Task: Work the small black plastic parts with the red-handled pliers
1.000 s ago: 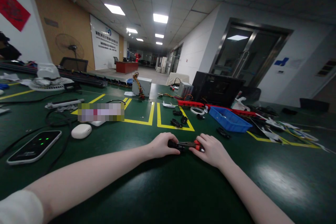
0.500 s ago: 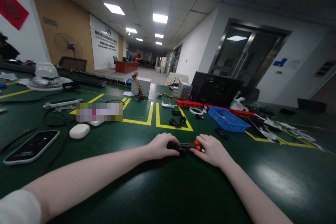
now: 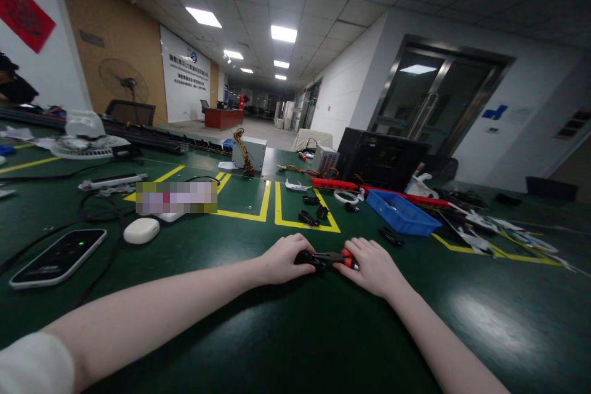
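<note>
A small black piece point(image 3: 303, 257) is held just above or against a green tabletop point(image 3: 295, 338), midway between two bare hands; whether it touches the surface cannot be told from here. The left hand point(image 3: 287, 260) pinches it, thumb on the near side and fingers curled over the far side. From the right, red-handled pliers point(image 3: 333, 256) point straight at it, their handles wrapped by the fingers of the right hand point(image 3: 375, 265). The metal nose reaches the dark piece, but whether the jaws bite on it or only lie against it is too small to make out.

The step in hand appears to be close plier work on that piece. The next move would seem to call for a firm left pinch and a measured squeeze or pull from the right, with the fingertips kept clear of the nose.

Beyond the hands, a cluster of black parts point(image 3: 308, 218) sits by a yellow tape outline point(image 3: 268, 200), and a lone black part point(image 3: 391, 236) lies in front of a blue tray point(image 3: 406, 220). To the left rest a rounded white case point(image 3: 141, 231) and a flat device point(image 3: 58, 258) showing a green light. Farther back stand a metal box point(image 3: 257, 154) with bundled wires and a large black casing point(image 3: 376, 157).
</note>
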The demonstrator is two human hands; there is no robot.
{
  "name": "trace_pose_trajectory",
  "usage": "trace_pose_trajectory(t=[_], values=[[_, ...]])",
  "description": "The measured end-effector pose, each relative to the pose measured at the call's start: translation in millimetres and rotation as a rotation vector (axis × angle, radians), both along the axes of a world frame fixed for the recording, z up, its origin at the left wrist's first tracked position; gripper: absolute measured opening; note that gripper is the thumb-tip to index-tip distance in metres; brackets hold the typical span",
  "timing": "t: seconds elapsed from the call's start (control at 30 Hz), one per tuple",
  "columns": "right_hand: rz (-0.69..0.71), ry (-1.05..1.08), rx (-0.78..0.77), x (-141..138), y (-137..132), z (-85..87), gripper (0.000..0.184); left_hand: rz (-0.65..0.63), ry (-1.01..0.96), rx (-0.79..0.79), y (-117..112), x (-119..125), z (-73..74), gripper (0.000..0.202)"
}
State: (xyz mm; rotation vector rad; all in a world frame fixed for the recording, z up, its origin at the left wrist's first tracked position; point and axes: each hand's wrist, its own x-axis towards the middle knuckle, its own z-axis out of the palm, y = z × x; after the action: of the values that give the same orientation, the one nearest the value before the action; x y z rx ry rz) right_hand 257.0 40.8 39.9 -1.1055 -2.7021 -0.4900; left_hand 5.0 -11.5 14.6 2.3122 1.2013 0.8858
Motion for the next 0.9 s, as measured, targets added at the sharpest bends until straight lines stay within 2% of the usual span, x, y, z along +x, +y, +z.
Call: trace_pose_trajectory(t=[0.17, 0.33, 0.53, 0.67, 0.9], values=[[0.006, -0.011, 0.025, -1, -1, -0.9, 0.034, 0.017, -0.010, 0.030, -1, 1, -2.0, 0.025], [0.040, -0.005, 0.118, -1, -2, -1.6, 0.036, 0.014, 0.045, 0.031, -3, 2, 1.7, 0.030], [0.076, 0.083, 0.230, 3, 2, -5.4, 0.039, 0.009, 0.077, 0.031, -3, 1, 2.0, 0.027], [0.047, 0.137, 0.251, 5, 7, -7.8, 0.037, -0.001, 0.078, 0.027, -3, 1, 1.9, 0.024], [-0.083, 0.194, 0.233, 7, 11, -10.6, 0.039, 0.004, 0.070, 0.030, -6, 2, 5.6, 0.035]])
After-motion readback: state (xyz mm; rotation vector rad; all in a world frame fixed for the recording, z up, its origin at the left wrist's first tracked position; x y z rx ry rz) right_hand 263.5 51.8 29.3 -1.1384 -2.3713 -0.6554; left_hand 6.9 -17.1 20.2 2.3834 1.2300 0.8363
